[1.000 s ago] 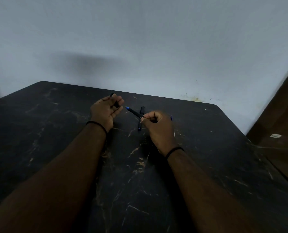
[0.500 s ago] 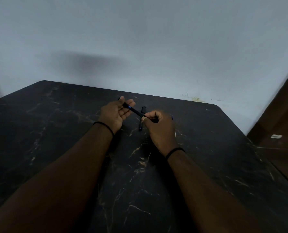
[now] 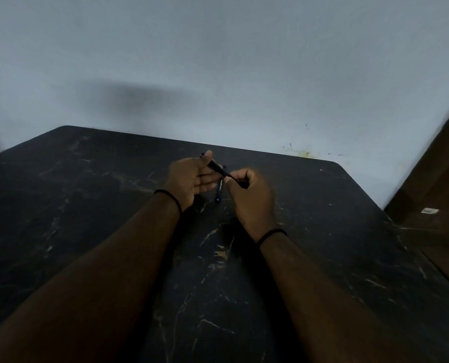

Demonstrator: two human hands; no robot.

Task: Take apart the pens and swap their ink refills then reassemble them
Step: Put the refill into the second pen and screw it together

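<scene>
Head camera looks down over two bare forearms reaching toward the middle of the frame above a dark marbled table [image 3: 87, 205]. Just above centre, the left hand [image 3: 189, 179] holds one end of a black pen [image 3: 219, 171], its thumb pressed on the barrel and its fingers partly extended beneath it. The right hand [image 3: 249, 195], just to the right, has its fingers curled round the pen's other end. The pen slants from upper left to lower right between the two hands. A second dark pen [image 3: 219, 191] lies on the table directly below them, running roughly top to bottom. Each wrist wears a thin black band. A pale wall [image 3: 218, 61] fills the upper half of the frame.
</scene>
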